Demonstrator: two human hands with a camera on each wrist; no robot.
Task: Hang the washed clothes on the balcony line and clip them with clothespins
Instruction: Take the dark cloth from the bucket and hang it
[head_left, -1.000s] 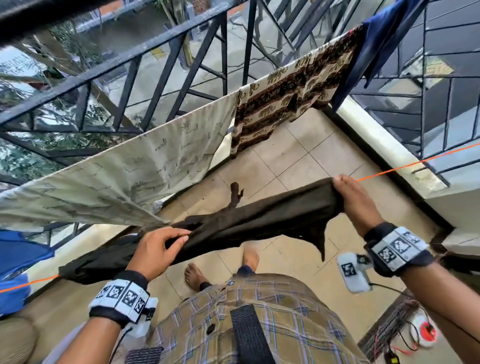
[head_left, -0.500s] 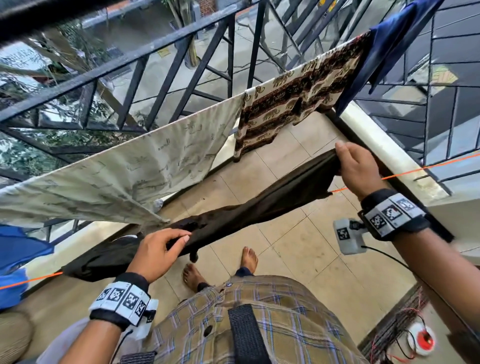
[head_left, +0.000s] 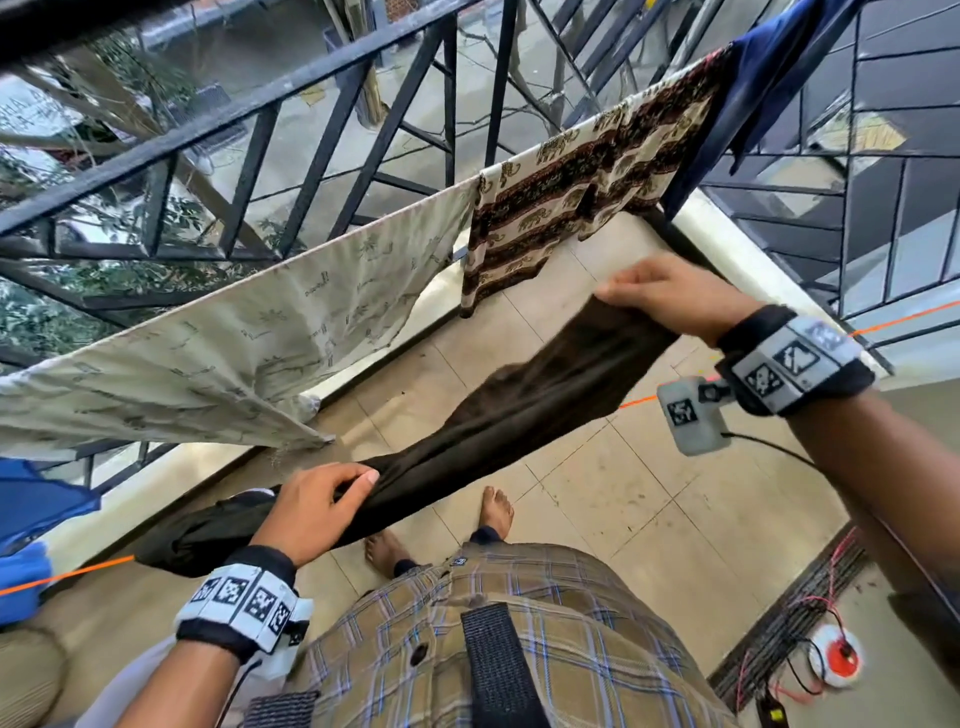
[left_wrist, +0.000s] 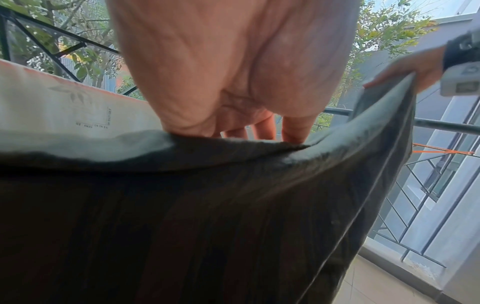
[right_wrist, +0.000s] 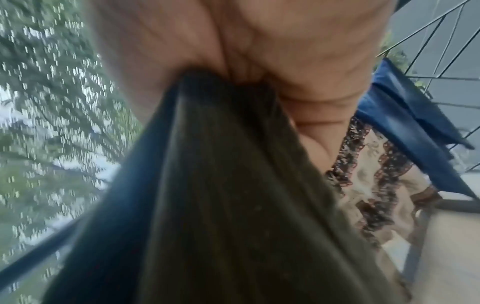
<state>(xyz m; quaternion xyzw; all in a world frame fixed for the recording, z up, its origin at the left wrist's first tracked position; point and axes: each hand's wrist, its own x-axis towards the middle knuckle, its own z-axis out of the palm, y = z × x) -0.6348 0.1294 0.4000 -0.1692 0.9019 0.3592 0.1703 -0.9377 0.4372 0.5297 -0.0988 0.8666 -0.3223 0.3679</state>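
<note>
A long dark brown garment (head_left: 519, 410) is stretched between my two hands above the orange line (head_left: 638, 400). My left hand (head_left: 353, 486) grips it near its low left part, fingers curled over the top edge. My right hand (head_left: 623, 299) holds the other end, lifted above the line. In the left wrist view my left hand's fingers (left_wrist: 293, 131) hook over the dark garment (left_wrist: 207, 226). The right wrist view, which is blurred, has my right hand (right_wrist: 298, 107) bunching the garment (right_wrist: 221, 205) in its palm.
A cream sheet (head_left: 234, 353), an elephant-print cloth (head_left: 571, 208) and a navy cloth (head_left: 769, 78) hang on a farther line by the black railing (head_left: 260, 104). Blue cloth (head_left: 31, 509) hangs at the left. Cables and a red-white device (head_left: 836, 657) lie on the floor at the right.
My right hand has raised its end of the dark garment up off the orange line and away from me, pulling it taut. My left hand has kept its place and grip.
</note>
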